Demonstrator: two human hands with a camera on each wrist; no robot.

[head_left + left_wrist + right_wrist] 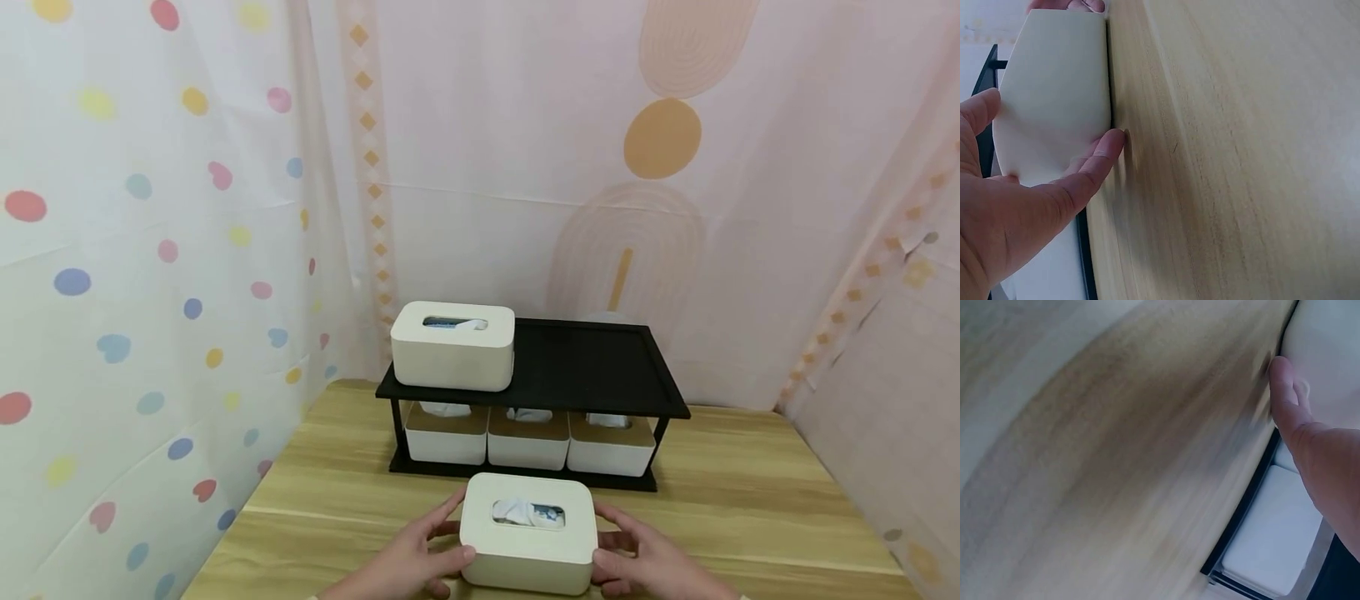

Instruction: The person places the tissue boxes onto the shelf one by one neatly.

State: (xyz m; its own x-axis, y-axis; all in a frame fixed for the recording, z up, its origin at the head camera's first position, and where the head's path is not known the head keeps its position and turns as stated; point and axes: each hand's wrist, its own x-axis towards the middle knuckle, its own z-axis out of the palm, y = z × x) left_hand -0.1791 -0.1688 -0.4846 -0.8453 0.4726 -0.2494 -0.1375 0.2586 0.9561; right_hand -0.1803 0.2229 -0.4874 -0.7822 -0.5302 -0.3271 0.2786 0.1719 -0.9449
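Note:
A cream-white tissue box (528, 544) is at the front of the table, with white tissue showing in its oval slot. My left hand (420, 552) holds its left end, thumb at the front corner and fingers along the side. At the opposite end, my right hand (647, 557) grips it in much the same way. The left wrist view shows the box's plain side (1057, 94) right at the wooden surface, the left fingertips by its lower edge. In the right wrist view, the right hand (1319, 450) lies against the box, its other fingers mostly hidden.
Behind the held box stands a black two-tier rack (585, 367). A similar white tissue box (453, 358) sits on its top left. Three white boxes with brown lids (528, 446) fill the lower tier. Patterned curtains (487, 167) surround the wooden table (750, 500).

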